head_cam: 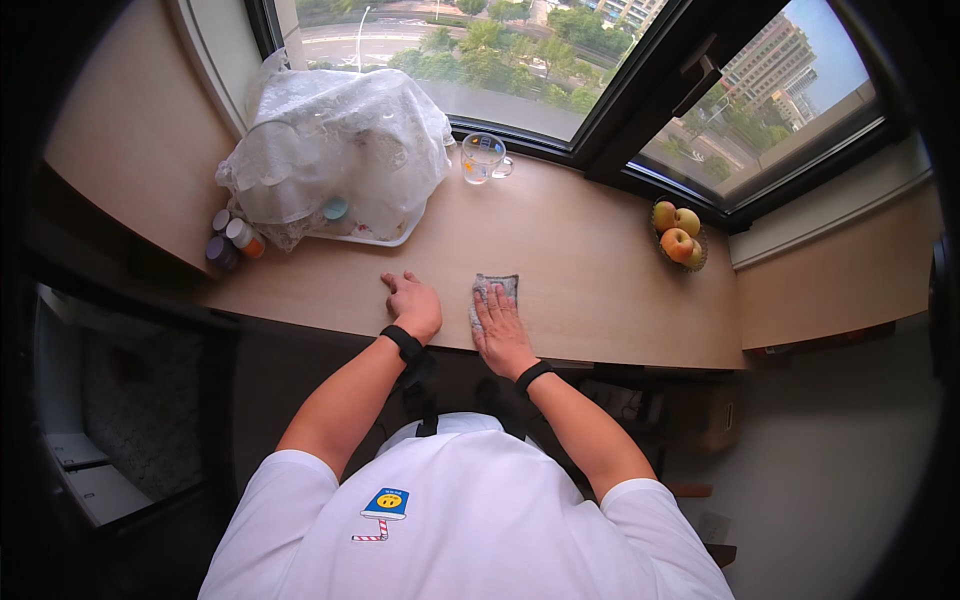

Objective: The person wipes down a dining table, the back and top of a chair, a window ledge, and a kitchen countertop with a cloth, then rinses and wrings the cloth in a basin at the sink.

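My right hand (500, 324) lies flat, palm down, on a grey cloth (508, 285) near the front edge of the light wooden counter (577, 300). The cloth's far edge and left side show past my fingers; the rest is hidden under the hand. To its left, my left hand (412, 301) rests at the counter's edge, fingers partly curled and pointing away, with nothing seen in it. A black band is on each wrist.
At the back left, a white lace cover (337, 142) drapes over a white tray (390, 241), beside several small bottles (244, 236). A clear glass mug (481, 161) stands by the window. A glass bowl (703, 259) of apples (677, 244) sits at the right.
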{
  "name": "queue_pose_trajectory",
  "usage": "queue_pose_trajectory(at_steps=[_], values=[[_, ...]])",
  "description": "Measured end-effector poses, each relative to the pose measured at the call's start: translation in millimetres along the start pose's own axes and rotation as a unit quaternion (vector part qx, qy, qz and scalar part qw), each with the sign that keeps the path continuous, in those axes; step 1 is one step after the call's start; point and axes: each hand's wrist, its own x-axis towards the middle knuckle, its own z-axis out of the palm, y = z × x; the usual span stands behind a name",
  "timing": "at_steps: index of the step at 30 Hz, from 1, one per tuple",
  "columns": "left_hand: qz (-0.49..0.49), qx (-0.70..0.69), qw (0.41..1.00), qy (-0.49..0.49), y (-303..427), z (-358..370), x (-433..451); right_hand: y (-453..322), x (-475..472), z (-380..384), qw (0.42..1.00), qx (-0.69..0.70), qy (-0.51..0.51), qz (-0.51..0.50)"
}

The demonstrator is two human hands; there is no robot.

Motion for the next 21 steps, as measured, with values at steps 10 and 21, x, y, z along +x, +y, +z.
queue_pose_trajectory(at_steps=[10, 21], values=[[0.006, 0.002, 1.0, 0.001, 1, -9, -12, 174, -119, -58, 0.888, -0.055, 0.036, 0.456], [0.0, 0.017, 1.0, -0.026, 9, -25, -21, 33, 9, 1, 0.998, 0.045, -0.035, 0.003]])
